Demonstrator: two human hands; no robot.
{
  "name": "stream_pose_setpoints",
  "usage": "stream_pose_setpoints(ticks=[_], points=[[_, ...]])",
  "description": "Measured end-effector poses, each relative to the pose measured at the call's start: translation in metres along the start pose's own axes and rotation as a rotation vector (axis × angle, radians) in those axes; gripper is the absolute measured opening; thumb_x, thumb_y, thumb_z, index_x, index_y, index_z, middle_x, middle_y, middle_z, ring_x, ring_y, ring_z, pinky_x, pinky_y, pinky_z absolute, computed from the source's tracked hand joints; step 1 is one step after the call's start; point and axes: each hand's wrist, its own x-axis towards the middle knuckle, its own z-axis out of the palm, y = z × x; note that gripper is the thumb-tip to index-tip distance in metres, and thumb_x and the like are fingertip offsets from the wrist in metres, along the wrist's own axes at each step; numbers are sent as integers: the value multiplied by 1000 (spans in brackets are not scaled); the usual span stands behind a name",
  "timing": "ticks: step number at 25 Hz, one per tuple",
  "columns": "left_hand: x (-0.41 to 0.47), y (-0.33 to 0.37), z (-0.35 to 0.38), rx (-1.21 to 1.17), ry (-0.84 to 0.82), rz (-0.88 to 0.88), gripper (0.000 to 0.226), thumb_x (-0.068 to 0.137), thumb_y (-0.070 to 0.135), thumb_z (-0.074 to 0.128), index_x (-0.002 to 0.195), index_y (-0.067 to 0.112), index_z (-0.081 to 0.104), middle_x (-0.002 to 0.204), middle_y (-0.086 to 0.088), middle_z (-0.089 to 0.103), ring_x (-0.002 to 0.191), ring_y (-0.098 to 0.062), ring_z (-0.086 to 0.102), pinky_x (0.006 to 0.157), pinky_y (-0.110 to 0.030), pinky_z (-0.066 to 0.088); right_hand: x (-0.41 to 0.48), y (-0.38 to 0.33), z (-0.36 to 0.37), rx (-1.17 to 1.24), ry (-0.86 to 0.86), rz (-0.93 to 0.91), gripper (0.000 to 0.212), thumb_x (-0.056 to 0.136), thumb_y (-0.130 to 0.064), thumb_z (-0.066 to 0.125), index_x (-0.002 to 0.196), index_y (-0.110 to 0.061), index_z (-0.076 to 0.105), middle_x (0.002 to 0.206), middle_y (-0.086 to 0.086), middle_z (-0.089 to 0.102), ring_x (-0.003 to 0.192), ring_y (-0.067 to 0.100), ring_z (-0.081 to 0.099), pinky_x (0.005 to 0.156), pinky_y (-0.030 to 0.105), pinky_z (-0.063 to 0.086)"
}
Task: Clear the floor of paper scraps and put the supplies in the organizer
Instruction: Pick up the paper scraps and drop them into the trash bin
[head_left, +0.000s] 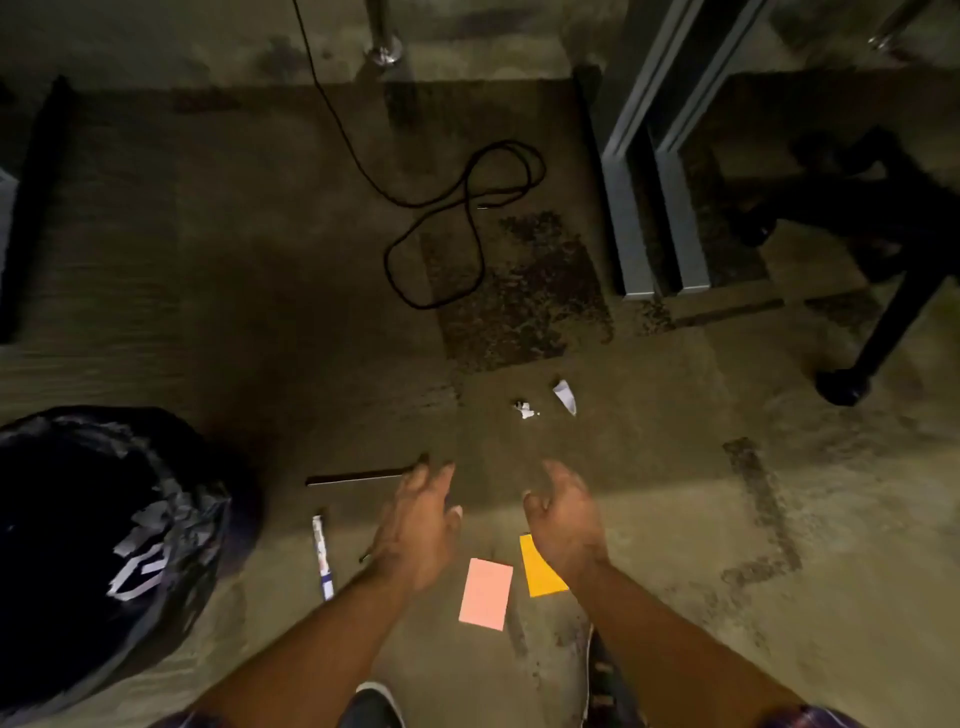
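Both my left hand (415, 525) and right hand (563, 519) hang empty with fingers spread, low in the frame's middle, above the pink note (485, 600) and orange note (537, 569) lying flat on the floor (675, 519). Light and limp, I judge; I'd pry up an edge. The crumpled scrap (524, 409) and white scrap (565, 396) just above centre should pinch easily, and no writing is legible anywhere.

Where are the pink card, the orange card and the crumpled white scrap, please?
pink card (485, 593): head view, centre of its face.
orange card (540, 571): head view, exposed middle.
crumpled white scrap (524, 409): head view, middle of wad.
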Motion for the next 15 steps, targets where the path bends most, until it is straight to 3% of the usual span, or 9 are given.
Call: stream_pose_setpoints(ticks=[4,6,9,12,15], points=[[82,35,54,243,-89,61,78,101,41,54,165,39,11,175,-15,6,161,-38,13,128,-47,22,75,59,-15,-160,-7,-64,68,96,-30,60,159,-21,34,160,15,41,149,26,39,115,34,41],[125,46,74,202,-32,50,70,100,36,58,163,29,29,170,-16,26,155,-36,30,123,-40,31,116,77,-16,-160,9,-60,66,96,-29,60,156,-17,37,156,17,45,144,30,44,114,35,40],[185,58,101,60,94,136,43,91,16,68,134,9,63,133,-19,63,127,-38,57,107,-36,39,177,94,-11,-144,112,-44,54,95,-28,61,145,-9,49,137,20,57,126,38,56,103,38,46],[226,69,125,-31,96,91,47,86,15,74,132,13,65,130,-17,62,122,-33,59,104,-34,43,223,105,-4,-80,143,-22,53,95,-30,64,142,-10,50,135,21,55,120,40,58,96,41,50],[248,68,147,13,39,119,61,84,21,80,142,18,59,144,-9,57,139,-27,50,116,-34,39,251,107,8,-149,119,-126,56,96,-35,63,145,-15,47,138,18,55,121,38,57,96,39,49]])
